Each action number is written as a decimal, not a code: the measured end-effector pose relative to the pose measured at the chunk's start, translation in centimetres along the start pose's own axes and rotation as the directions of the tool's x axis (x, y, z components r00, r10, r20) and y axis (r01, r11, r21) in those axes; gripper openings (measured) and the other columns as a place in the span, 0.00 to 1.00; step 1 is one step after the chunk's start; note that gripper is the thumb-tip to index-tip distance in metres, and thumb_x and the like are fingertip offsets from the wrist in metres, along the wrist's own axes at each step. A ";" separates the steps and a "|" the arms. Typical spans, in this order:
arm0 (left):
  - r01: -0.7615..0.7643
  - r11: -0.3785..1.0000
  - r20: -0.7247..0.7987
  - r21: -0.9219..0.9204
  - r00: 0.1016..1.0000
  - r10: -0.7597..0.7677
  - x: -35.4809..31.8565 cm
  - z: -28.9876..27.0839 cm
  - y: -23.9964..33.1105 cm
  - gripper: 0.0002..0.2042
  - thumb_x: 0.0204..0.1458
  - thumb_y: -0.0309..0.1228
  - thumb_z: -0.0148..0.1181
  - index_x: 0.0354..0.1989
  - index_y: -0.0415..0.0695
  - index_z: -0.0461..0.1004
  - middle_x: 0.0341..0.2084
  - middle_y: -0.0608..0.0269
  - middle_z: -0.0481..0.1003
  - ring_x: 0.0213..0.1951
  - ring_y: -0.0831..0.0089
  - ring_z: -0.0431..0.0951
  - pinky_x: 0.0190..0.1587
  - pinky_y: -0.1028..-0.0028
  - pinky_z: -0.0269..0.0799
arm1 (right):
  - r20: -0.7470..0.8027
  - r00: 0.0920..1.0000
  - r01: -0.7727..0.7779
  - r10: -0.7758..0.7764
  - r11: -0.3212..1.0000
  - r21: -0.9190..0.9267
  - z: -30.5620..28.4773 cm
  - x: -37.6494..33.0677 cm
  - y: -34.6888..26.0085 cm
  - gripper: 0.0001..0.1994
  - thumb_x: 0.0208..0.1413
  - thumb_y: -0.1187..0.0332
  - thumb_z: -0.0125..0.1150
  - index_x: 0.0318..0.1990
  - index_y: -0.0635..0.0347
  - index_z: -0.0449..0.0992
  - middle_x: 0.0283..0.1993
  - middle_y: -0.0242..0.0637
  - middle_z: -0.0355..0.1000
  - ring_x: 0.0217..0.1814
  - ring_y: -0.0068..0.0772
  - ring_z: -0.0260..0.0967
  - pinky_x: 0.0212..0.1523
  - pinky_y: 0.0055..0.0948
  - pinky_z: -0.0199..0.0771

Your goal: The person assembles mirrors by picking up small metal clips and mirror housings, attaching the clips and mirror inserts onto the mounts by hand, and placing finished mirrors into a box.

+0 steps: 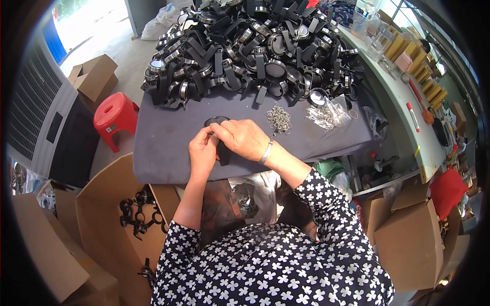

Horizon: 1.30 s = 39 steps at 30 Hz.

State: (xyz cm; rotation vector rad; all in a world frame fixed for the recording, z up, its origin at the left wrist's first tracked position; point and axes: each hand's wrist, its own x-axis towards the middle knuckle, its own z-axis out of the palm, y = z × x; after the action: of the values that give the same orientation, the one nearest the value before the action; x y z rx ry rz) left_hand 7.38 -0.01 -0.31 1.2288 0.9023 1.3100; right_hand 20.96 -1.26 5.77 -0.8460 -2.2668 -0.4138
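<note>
Over the near left part of the grey cloth-covered table (158, 148), my hands meet at a black plastic piece (217, 120) with a rounded top and a strap-like handle hanging down. My left hand (203, 148) is closed on its left side. The fingers of my right hand (244, 138) pinch together at the piece's near edge, against the left fingertips; whatever small thing is between them is hidden. To the right of my right hand lies a small heap of silvery metal parts (278, 119). Farther right, thin metal pins (320, 118) spill beside a clear plastic bag (338, 111).
A large pile of black handled pieces with metal rims (255, 56) covers the table's far side. At lower left, an open cardboard box (102, 204) holds several black rings. A red stool (116, 117) stands left; a side bench (403, 102) carries a red marker (412, 116).
</note>
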 end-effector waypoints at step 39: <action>-0.008 0.999 -0.009 0.041 1.000 0.008 -0.2 0.2 0.5 0.10 0.49 0.22 0.48 0.38 0.40 0.73 0.15 0.72 0.67 0.13 0.87 0.62 0.13 0.84 0.59 | -0.350 0.903 -0.204 0.250 0.965 0.165 2.8 -2.9 -1.3 0.21 0.36 0.84 0.59 0.41 0.59 0.67 0.21 0.33 0.68 0.20 0.31 0.67 0.20 0.24 0.67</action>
State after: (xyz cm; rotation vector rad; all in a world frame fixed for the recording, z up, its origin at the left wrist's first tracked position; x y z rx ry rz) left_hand 7.47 -0.30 0.20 1.2595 0.9355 1.3102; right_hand 20.36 -2.15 1.72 -0.8758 -1.8039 -0.2911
